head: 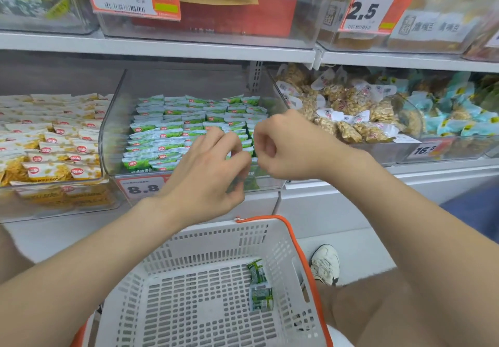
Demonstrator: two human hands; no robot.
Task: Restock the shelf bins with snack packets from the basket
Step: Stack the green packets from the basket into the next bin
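Here: left hand (213, 169), right hand (283, 148), fingers (234, 141) curled at glossy packets (167, 133), clear bin (108, 136); grip unclear.

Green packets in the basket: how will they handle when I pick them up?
Probably light and floppy: the packets are small, thin film pouches. Likely a bit slippery, since the film looks glossy. They shouldn't roll, lying flat-sided on the basket floor, though a corner might snag in its slots.

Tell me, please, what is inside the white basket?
Two green packets lie by the basket's right wall. The left forearm hides its far left corner; its near end is out of frame.
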